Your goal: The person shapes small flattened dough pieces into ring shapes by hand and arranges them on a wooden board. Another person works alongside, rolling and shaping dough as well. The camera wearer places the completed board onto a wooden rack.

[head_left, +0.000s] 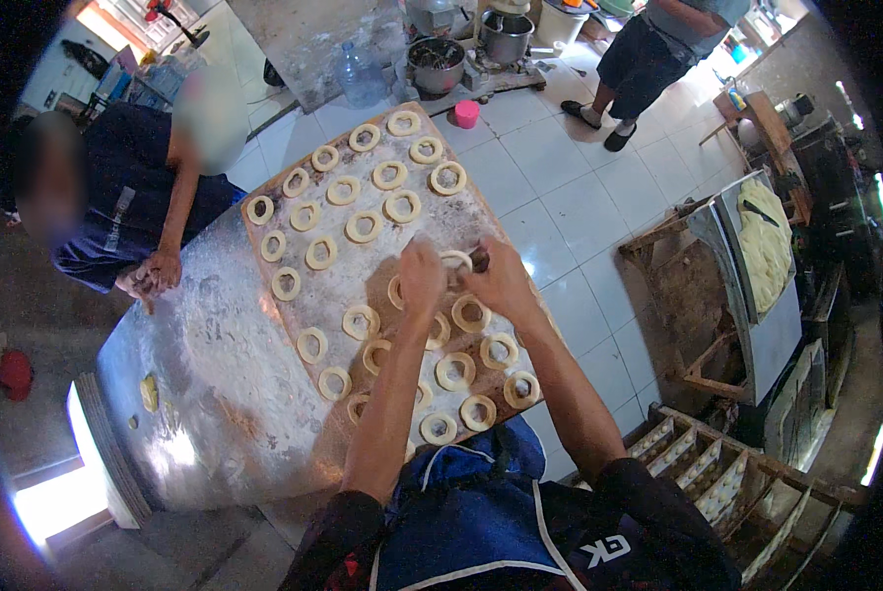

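Note:
Between my two hands a pale dough ring is held up over a floured wooden board. My left hand closes on the ring's left side, its fingers partly hidden behind the back of the hand. On the other side my right hand grips the ring with bent fingers, slightly blurred. Rows of dough rings lie flat on the board, among them one ring just beyond my hands and another ring just below them. My forearms cover some of the rings nearer to me.
The board rests on a floury metal table with a dough scrap on it. At the left edge stands a person in dark clothes; another person is at the back. A large dough slab lies on a stand at right, above a wooden rack.

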Demonstrator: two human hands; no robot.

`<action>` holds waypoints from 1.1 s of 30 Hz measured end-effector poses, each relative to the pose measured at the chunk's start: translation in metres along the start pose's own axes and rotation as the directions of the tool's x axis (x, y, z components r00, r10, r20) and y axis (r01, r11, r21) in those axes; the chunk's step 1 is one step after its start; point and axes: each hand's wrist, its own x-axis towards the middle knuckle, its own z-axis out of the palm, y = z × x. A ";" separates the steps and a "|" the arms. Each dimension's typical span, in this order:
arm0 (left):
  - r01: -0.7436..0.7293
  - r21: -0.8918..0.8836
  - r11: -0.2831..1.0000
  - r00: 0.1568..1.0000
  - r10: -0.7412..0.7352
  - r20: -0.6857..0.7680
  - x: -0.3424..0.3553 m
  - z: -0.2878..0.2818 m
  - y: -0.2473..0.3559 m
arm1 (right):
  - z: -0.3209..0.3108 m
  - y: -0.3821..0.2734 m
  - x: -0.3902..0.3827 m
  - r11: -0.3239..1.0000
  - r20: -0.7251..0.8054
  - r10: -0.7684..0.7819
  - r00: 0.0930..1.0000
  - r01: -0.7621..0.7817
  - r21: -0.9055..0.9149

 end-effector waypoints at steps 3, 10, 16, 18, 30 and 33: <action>-0.027 0.350 0.936 0.997 -0.001 0.081 0.002 -0.031 0.019 | -0.005 0.007 0.001 0.954 -0.122 -0.088 0.989 0.049 -0.295; -0.188 0.357 0.915 0.964 0.102 0.247 -0.014 -0.087 -0.022 | 0.007 0.020 -0.011 0.868 0.033 -0.399 0.916 0.389 -0.308; -0.172 0.283 0.943 0.980 0.135 0.145 -0.019 -0.077 -0.045 | 0.071 0.006 -0.009 0.746 0.141 -0.538 0.831 0.548 -0.378; -0.194 0.262 0.945 0.977 0.162 0.141 -0.017 -0.074 -0.049 | 0.086 0.004 -0.002 0.687 0.054 -0.588 0.807 0.533 -0.494; -0.093 0.337 0.937 0.980 0.026 0.200 -0.029 -0.154 -0.072 | 0.060 -0.015 -0.016 0.815 0.032 -0.461 0.887 0.437 -0.380; -0.091 0.406 0.909 0.946 -0.048 0.321 -0.027 -0.172 -0.080 | 0.045 -0.008 -0.037 0.864 -0.059 -0.402 0.914 0.357 -0.355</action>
